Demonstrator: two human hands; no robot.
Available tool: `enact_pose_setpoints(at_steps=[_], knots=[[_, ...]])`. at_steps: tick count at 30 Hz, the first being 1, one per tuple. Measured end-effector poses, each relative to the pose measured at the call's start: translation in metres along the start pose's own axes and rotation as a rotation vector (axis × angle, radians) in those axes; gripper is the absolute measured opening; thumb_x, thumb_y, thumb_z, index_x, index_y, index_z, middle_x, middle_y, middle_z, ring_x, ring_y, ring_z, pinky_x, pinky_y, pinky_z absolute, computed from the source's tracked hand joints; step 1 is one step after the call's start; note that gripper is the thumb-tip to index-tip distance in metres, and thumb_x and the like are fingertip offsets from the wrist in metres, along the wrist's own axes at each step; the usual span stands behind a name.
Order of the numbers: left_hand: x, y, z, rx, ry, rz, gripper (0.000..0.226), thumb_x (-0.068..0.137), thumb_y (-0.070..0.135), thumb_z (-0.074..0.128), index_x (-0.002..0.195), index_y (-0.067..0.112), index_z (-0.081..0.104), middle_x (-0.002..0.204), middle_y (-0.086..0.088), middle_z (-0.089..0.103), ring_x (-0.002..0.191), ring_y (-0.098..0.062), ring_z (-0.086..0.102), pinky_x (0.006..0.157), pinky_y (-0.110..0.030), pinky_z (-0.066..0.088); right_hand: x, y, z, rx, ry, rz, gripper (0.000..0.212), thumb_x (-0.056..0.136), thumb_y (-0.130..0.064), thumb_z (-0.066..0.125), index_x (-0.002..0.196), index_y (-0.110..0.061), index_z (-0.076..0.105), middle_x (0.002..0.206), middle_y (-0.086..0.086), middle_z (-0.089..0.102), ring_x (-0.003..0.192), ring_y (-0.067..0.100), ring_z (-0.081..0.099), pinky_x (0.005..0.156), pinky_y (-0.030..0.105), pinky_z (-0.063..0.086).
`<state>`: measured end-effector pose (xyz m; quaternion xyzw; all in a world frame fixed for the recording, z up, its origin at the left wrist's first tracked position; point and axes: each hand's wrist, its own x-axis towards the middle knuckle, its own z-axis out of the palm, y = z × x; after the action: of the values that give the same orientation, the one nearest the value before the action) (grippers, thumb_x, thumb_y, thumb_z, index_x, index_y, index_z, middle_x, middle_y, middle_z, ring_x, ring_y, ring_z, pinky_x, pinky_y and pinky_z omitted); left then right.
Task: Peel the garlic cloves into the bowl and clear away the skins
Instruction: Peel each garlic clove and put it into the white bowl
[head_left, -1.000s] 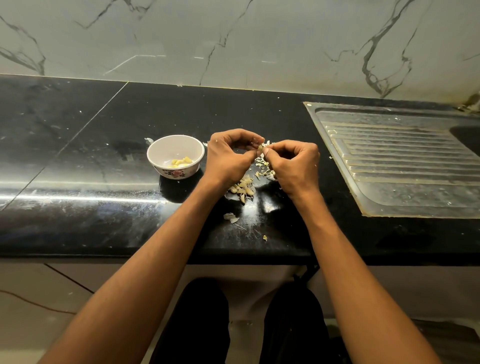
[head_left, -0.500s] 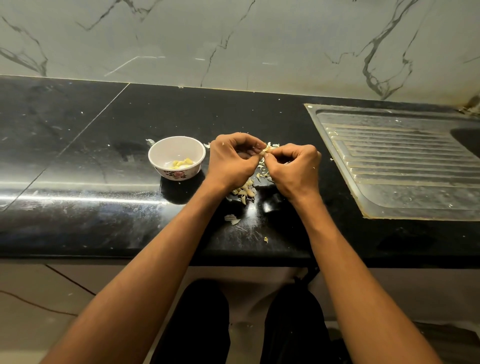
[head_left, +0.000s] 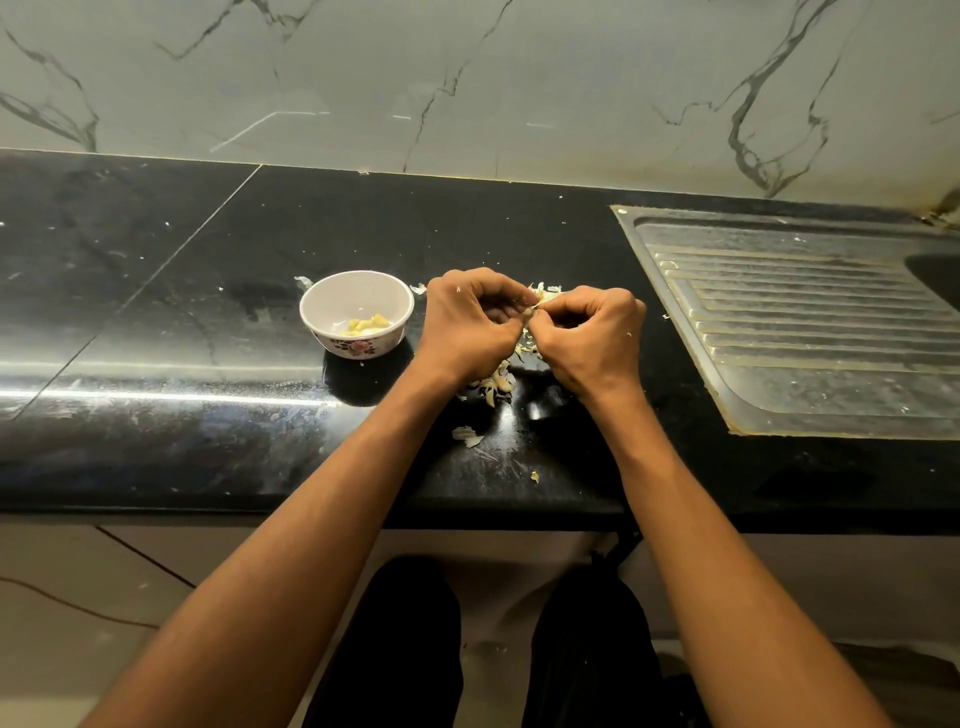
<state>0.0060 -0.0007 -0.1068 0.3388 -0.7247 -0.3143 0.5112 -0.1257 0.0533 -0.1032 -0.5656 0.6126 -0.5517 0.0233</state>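
While both hands meet just right of the bowl (head_left: 357, 313), they pinch one garlic clove (head_left: 534, 307) between them above the black surface (head_left: 156, 322). Curled fingers of the left hand (head_left: 470, 325) grip the clove from the bowl's side, and the right hand (head_left: 592, 338) pinches its other end with thumb and fingertips; how much skin is on it is too small to tell. Inside the bowl lie a few peeled cloves (head_left: 366, 324), pale yellow. Loose skins (head_left: 493, 384) are scattered on the surface right of the bowl, under and between the hands, with one larger flake (head_left: 467, 435) nearer the front edge. Well right of the bowl sits a ribbed steel draining board (head_left: 810, 322).
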Motion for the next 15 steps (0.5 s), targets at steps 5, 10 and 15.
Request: enact_pose_setpoints(at_steps=[5,10,15], knots=[[0.0003,0.0001,-0.0005,-0.011,0.000,-0.005,0.020,0.077,-0.009,0.074,0.087,0.007,0.081,0.082,-0.002,0.077,0.071,-0.017,0.074,0.065,-0.022,0.060,0.0012,0.0003,0.0003,0.030,0.010,0.008,0.006,0.073,-0.011,0.077,0.075,-0.013,0.082,0.066,-0.005,0.073,0.059,0.008,0.069,0.057,0.021,0.055],[0.0026,0.0005,-0.0025,-0.135,-0.007,-0.091,0.017,0.078,-0.008,0.079,0.089,0.005,0.081,0.083,-0.005,0.078,0.078,-0.020,0.076,0.074,-0.029,0.063,0.0036,-0.0012,0.0010,0.184,0.034,0.132,0.008,0.070,-0.013,0.074,0.073,-0.013,0.082,0.062,-0.006,0.072,0.053,0.010,0.068,0.054,0.026,0.054],[0.0035,0.0021,-0.0039,-0.288,-0.024,-0.146,0.023,0.076,-0.014,0.078,0.089,0.005,0.078,0.086,-0.010,0.077,0.079,-0.016,0.074,0.080,-0.033,0.062,0.0048,-0.0037,-0.0009,0.355,0.027,0.248,0.013,0.077,-0.001,0.080,0.070,-0.012,0.079,0.060,0.004,0.072,0.049,0.018,0.065,0.046,0.027,0.051]])
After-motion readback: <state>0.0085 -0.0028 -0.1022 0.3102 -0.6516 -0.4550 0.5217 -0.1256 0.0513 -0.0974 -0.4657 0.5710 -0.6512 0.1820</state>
